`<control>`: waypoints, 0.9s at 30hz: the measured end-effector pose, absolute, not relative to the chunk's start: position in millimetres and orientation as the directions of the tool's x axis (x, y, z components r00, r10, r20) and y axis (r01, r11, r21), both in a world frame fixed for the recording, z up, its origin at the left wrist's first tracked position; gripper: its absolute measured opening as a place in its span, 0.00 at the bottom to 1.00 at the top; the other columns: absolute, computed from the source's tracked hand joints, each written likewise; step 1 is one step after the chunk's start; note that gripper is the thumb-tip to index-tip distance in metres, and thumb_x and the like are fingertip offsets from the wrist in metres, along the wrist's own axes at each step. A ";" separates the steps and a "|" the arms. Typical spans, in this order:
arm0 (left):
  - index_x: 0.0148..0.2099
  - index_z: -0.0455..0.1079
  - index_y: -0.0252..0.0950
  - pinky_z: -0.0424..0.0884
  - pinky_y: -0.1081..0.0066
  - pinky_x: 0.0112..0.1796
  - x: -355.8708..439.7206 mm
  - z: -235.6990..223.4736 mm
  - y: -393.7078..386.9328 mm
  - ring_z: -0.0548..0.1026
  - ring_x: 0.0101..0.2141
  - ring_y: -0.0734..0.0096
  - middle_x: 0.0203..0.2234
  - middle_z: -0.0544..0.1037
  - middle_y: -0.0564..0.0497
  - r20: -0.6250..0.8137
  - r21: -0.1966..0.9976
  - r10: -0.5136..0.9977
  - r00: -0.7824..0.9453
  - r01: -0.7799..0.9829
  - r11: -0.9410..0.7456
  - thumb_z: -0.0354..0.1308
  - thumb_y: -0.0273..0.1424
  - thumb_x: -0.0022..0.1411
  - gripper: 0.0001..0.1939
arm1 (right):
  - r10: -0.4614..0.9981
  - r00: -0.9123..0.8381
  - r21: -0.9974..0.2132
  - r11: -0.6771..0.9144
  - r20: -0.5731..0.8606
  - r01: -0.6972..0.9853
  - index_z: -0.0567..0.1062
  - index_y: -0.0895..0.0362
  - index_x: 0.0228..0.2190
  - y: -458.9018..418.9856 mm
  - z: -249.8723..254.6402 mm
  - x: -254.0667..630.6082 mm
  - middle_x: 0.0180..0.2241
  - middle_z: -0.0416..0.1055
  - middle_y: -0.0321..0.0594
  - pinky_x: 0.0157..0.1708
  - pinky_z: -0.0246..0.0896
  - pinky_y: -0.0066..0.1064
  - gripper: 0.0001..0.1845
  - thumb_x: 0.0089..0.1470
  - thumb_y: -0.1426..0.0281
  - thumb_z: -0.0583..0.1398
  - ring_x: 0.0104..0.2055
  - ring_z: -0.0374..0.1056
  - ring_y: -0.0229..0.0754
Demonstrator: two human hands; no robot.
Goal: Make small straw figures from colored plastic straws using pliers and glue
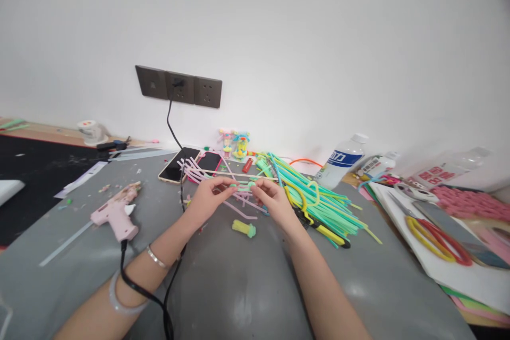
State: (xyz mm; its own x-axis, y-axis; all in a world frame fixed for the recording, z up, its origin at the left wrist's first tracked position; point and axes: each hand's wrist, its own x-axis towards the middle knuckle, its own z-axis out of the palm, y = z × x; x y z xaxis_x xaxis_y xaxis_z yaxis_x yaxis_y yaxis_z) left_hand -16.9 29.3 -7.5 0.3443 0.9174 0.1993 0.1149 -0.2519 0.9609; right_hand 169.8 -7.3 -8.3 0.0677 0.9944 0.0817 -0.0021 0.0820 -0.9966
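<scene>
Between my hands is a small light green piece (244,188), which looks like bent drinking straw with rounded ends. My left hand (210,194) pinches its left end between thumb and fingertips. At the other end, the fingers of my right hand (274,199) are closed on it. Below them on the table lies a short bundle of yellow straw with a green end (244,228). Pink straws (195,172) lie behind my left hand. A large pile of green, yellow and blue straws (330,207) is to the right of my right hand, with yellow-handled scissors (297,196) on it.
A pink glue gun (117,215) lies at left, its black cord running by my left forearm. Phones (179,164), two small straw figures (234,143) and a water bottle (342,159) stand or lie near the wall. Red-and-yellow scissors (434,239) rest on papers at right.
</scene>
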 end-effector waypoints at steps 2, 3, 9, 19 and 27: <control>0.38 0.80 0.35 0.67 0.72 0.30 -18.5 -7.7 29.7 0.71 0.27 0.70 0.31 0.80 0.48 0.238 0.949 0.908 0.346 0.116 -0.293 0.63 0.38 0.55 0.13 | 0.999 0.002 -0.999 0.047 0.047 0.007 0.70 0.55 0.22 -8.1 -8.8 173.0 0.17 0.61 0.29 0.20 0.46 0.27 0.20 0.43 0.53 0.68 0.19 0.53 0.32; 0.38 0.80 0.36 0.66 0.72 0.29 -19.4 -8.0 30.1 0.71 0.27 0.70 0.30 0.80 0.48 0.260 0.941 0.898 0.354 0.118 -0.318 0.63 0.38 0.56 0.12 | 0.999 -0.026 -1.000 0.026 0.027 -0.002 0.70 0.55 0.23 -8.5 -9.3 174.4 0.17 0.61 0.28 0.20 0.46 0.27 0.19 0.44 0.54 0.68 0.19 0.53 0.32; 0.42 0.80 0.37 0.66 0.71 0.31 -20.7 -11.8 33.1 0.72 0.30 0.68 0.30 0.79 0.48 0.288 0.921 0.871 0.398 0.135 -0.366 0.61 0.37 0.58 0.13 | 0.992 -0.111 -0.995 -0.066 -0.057 -0.076 0.71 0.55 0.25 -8.5 -12.2 182.3 0.18 0.63 0.28 0.21 0.46 0.26 0.17 0.45 0.57 0.69 0.19 0.54 0.32; 0.37 0.73 0.37 0.63 0.74 0.31 -21.9 -4.9 17.6 0.70 0.29 0.71 0.29 0.76 0.53 0.115 0.789 0.545 0.831 0.257 -0.558 0.66 0.36 0.53 0.11 | 0.963 0.249 -0.944 0.176 0.105 -0.279 0.70 0.54 0.24 -2.8 -7.1 186.3 0.18 0.61 0.27 0.20 0.46 0.27 0.18 0.42 0.58 0.71 0.20 0.52 0.32; 0.35 0.73 0.36 0.63 0.75 0.29 -18.6 -8.9 18.1 0.69 0.27 0.73 0.26 0.73 0.54 0.117 0.825 0.621 0.775 0.272 -0.495 0.61 0.29 0.55 0.04 | 0.961 0.264 -0.924 0.171 0.081 -0.341 0.72 0.54 0.25 -1.8 -7.4 184.6 0.20 0.66 0.29 0.23 0.56 0.26 0.18 0.39 0.59 0.72 0.22 0.60 0.33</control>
